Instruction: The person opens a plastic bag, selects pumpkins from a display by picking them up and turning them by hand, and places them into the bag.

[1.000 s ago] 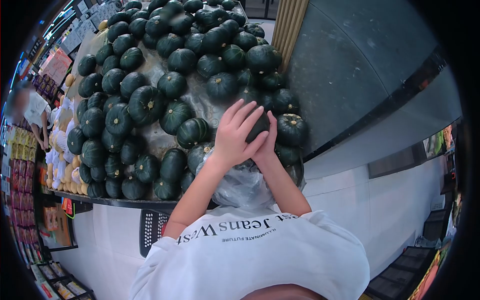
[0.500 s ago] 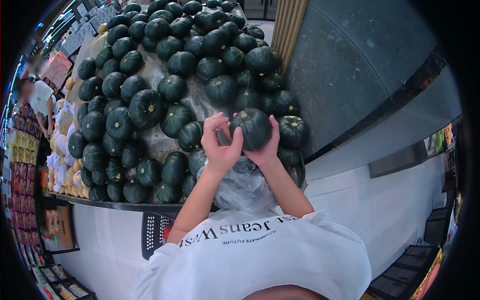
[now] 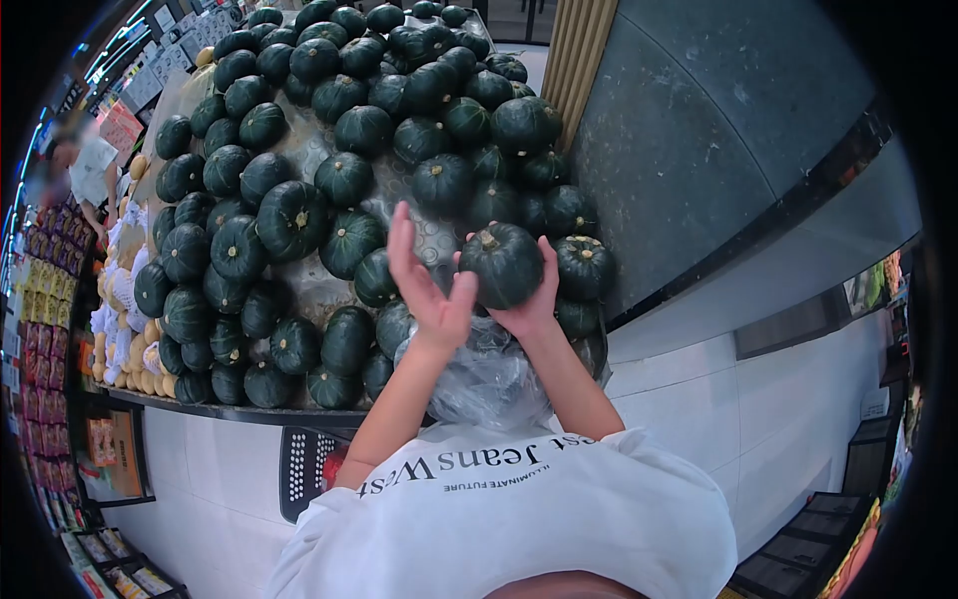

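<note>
A dark green pumpkin (image 3: 502, 266) rests in the cupped right hand (image 3: 533, 311), its stalk (image 3: 489, 240) facing up toward the head camera and leaning a little away from the person and to the left. The pumpkin is squat and nearly round from above, so no clear long axis shows across it; the short axis through the stalk runs roughly up out of the palm, and the broad sides spread around it. The right hand's grip is as wide as the pumpkin: palm beneath, thumb up against the right side, with fingertips just showing past the left edge. How the remaining fingers lie underneath cannot be told

The left hand (image 3: 431, 295) is spread wide, fingers raised and thumb well apart from them, just left of the held pumpkin. It grips nothing; whether its thumb grazes the pumpkin's side is unclear

Just right of the grip sits a striped pumpkin (image 3: 586, 266) with its pale stalk upward. Beyond the grip and to its left, a heap of pumpkins (image 3: 292, 220) covers much of the display table (image 3: 249, 409). Between the forearms, on the person's side of the grip, lies crumpled clear plastic (image 3: 489, 377), close to the white shirt (image 3: 519, 509)
</note>
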Tool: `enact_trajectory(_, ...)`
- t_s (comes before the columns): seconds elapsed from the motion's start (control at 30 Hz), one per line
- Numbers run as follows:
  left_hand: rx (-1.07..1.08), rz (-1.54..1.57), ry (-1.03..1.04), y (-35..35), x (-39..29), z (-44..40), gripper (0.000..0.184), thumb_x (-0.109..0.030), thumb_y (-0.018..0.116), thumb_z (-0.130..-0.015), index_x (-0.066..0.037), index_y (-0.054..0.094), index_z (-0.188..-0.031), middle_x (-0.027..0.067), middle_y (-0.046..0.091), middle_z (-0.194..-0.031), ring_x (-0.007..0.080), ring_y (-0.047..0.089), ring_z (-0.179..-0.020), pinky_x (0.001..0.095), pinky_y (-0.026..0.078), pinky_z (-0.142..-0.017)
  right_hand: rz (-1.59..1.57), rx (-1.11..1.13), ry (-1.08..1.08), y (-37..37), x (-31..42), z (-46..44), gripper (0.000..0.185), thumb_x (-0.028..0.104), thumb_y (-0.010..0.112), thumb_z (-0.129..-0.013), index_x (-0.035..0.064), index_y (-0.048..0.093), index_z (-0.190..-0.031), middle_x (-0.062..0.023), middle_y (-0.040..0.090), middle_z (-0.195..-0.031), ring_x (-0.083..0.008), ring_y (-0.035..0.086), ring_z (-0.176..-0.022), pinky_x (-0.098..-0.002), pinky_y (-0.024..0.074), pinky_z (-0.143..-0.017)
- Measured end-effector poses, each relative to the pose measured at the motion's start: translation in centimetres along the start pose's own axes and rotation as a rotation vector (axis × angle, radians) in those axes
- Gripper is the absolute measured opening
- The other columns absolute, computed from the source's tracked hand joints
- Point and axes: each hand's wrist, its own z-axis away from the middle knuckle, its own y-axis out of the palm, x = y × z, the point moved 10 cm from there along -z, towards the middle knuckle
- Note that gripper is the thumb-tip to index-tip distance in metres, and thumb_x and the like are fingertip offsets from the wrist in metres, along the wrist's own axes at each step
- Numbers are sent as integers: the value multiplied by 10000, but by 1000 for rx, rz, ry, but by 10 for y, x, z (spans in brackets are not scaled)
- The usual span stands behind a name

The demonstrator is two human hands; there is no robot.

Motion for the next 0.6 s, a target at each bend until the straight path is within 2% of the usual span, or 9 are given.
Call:
enact_trajectory(0.07, -146, 47, -109, -16, 6, -3, 660, -136, 596, -843, -7, 293, -1414, 199, 274, -1479, 317, 305, -1365, 423, 226, -1114, -30, -24, -9, -1, 1, 0, 633, 565, 420, -890, 65, 484, -1273, -187, 536, -1258, -374, 526, -1158, -466, 432, -990)
enact_trajectory(0.2, 407, 165, -577, 40, 53, 21, 407, -125, 573, -868, 3, 509, -1249, 153, 495, -1314, 272, 442, -1248, 381, 299, -1069, -172, -2, 11, -16, 1, 1, 648, 564, 419, -891, 66, 462, -1303, -192, 518, -1279, -394, 503, -1178, -473, 426, -995)
enact_trajectory(0.23, 504, 115, -521, 44, 54, 23, 502, -140, 580, -862, 15, 431, -1315, 164, 414, -1389, 287, 375, -1310, 382, 258, -1098, -243, 36, 23, -15, 1, 1, 653, 563, 421, -891, 66, 453, -1314, -195, 512, -1285, -398, 497, -1183, -473, 425, -997)
enact_trajectory(0.33, 80, 107, -451, 21, 33, 12, 631, -132, 565, -851, 17, 286, -1397, 169, 283, -1474, 312, 258, -1381, 398, 175, -1137, -14, 24, -10, -6, 0, 0, 671, 567, 423, -888, 70, 428, -1339, -196, 503, -1292, -392, 491, -1192, -466, 431, -991)
enact_trajectory(0.37, -63, 184, -377, 8, 24, 6, 739, -106, 551, -828, 8, 152, -1439, 165, 172, -1519, 326, 152, -1418, 421, 90, -1157, -19, 58, 5, 1, 0, 1, 671, 568, 425, -887, 70, 426, -1337, -197, 504, -1287, -395, 492, -1189, -469, 431, -991)
enact_trajectory(0.4, -211, 217, -208, -9, 15, 0, 751, -73, 535, -811, 2, 135, -1443, 161, 181, -1519, 326, 165, -1412, 443, 97, -1152, -25, 92, 20, 8, -1, 2, 672, 570, 426, -886, 71, 425, -1334, -197, 506, -1282, -397, 494, -1186, -471, 431, -990)
enact_trajectory(0.47, -351, 257, -150, -33, 15, 2, 779, -84, 584, -789, -25, 168, -1444, 144, 162, -1527, 304, 163, -1411, 446, 108, -1147, 6, 113, 34, 14, -4, 3, 672, 571, 431, -881, 68, 426, -1327, -193, 510, -1274, -388, 502, -1178, -467, 438, -984)
enact_trajectory(0.57, 19, 133, -493, 11, 40, 6, 626, -100, 564, -812, -40, 345, -1395, 115, 385, -1416, 227, 332, -1327, 361, 227, -1104, 102, 50, 18, 3, -2, 4, 635, 548, 454, -871, 83, 447, -1303, -162, 536, -1235, -328, 541, -1136, -438, 465, -953)
enact_trajectory(0.6, 396, 189, -490, 40, 39, 11, 479, -104, 608, -796, -19, 520, -1259, 101, 554, -1236, 205, 470, -1203, 340, 310, -1054, 117, 16, 11, -7, 1, 7, 597, 527, 470, -868, 104, 463, -1289, -140, 558, -1201, -292, 566, -1104, -422, 480, -933)
